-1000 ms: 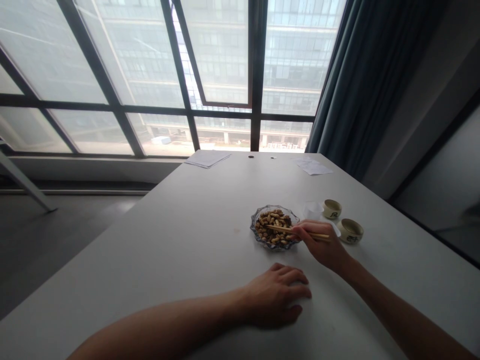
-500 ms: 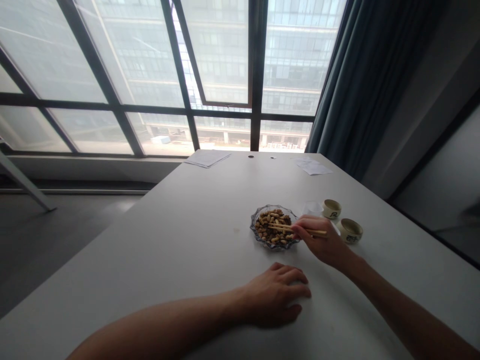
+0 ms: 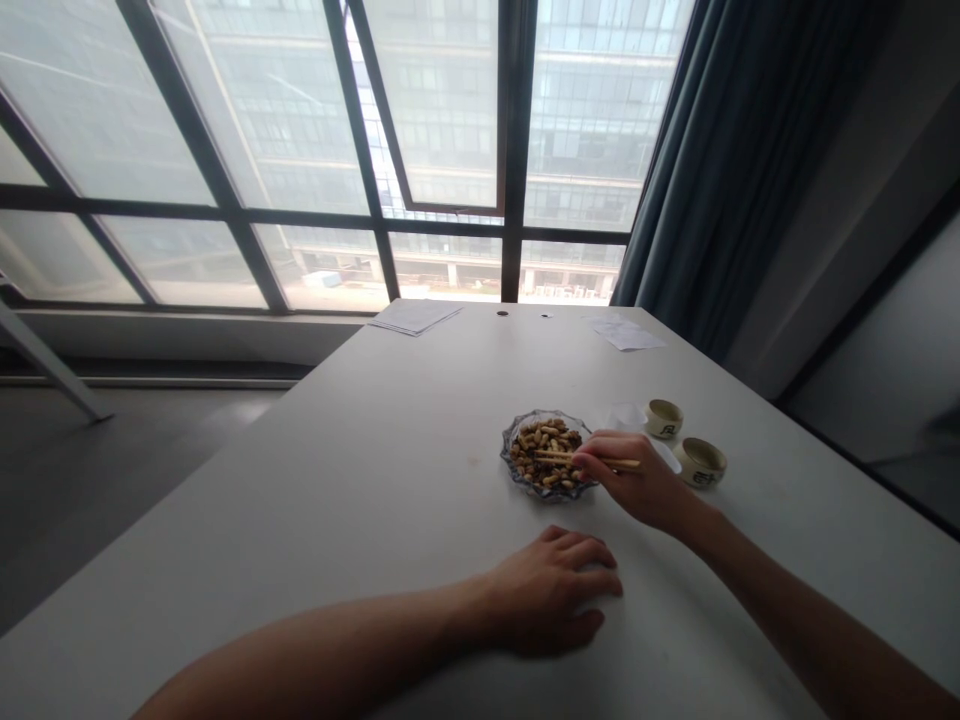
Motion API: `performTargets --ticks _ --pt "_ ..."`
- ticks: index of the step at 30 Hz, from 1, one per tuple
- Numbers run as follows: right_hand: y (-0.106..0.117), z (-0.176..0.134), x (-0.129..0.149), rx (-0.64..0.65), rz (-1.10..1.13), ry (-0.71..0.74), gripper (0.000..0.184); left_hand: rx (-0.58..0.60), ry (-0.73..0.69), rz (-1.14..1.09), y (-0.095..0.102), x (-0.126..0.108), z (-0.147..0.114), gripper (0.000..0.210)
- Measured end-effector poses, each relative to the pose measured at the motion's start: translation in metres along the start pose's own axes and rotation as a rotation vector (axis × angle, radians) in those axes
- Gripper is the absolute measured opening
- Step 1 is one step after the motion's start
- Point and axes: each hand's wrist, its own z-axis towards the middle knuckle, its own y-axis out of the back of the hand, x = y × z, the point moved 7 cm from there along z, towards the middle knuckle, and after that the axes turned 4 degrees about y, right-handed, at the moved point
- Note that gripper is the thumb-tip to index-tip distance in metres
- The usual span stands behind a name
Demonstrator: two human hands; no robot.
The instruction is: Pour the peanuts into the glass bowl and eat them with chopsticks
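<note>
My right hand (image 3: 630, 475) grips a pair of wooden chopsticks (image 3: 619, 464), their tips down among peanuts (image 3: 550, 440) in a scalloped glass bowl (image 3: 512, 472). Whether a peanut is caught between the tips, I cannot tell. Fingers apart, my left hand (image 3: 559, 588) rests on the white table in front of the bowl and holds nothing. Partly behind my right hand are a white dish (image 3: 667, 457) and a clear plastic-looking container (image 3: 625, 415).
Two small beige cups with dark characters, a far cup (image 3: 664, 418) and a nearer cup (image 3: 701, 462), stand to the right. Papers (image 3: 418, 316) lie at the back left of the table (image 3: 360, 450), and more sheets (image 3: 628, 332) at the back right. Windows and a dark curtain (image 3: 697, 180) rise behind.
My right hand has shifted slightly left and a little nearer with the chopsticks, showing more of the white dish. My left hand has stayed in place.
</note>
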Motion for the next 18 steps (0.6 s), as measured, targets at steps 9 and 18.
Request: performTargets --ticks 9,18 --pt "-0.002 0.0 -0.003 -0.019 0.019 -0.018 0.038 0.014 0.005 -0.028 0.001 -0.001 0.001 0.036" --pt "-0.002 -0.012 -0.006 -0.043 0.035 -0.032 0.038 0.016 0.008 -0.026 0.002 -0.001 0.001 0.036"
